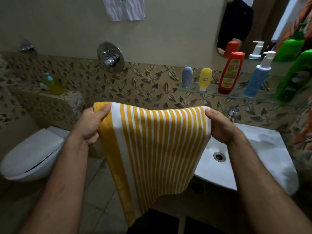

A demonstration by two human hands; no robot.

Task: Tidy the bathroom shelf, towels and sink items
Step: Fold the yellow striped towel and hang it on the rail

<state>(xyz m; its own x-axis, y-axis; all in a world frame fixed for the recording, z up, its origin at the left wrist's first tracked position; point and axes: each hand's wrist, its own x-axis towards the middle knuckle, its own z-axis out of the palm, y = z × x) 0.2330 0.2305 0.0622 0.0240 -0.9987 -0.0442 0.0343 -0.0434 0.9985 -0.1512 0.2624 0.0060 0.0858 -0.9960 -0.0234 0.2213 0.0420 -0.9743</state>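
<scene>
A yellow-and-white striped towel [157,149] hangs in front of me, held up by its top edge. My left hand [92,124] pinches its upper left corner and my right hand [221,127] grips its upper right corner. The towel hangs down over the left part of the white sink [263,157]. A glass shelf [211,94] on the wall to the right carries a grey-blue tube [187,76], a yellow tube [204,78], a red bottle [231,73], a blue pump bottle [258,76] and a green bottle [293,76].
A white toilet [32,156] with its lid down stands at the left. A chrome wall valve [110,58] is above the towel. A green soap bottle [54,85] sits on a tiled ledge at left. A mirror [239,22] hangs above the shelf; the tap [233,114] is behind the sink.
</scene>
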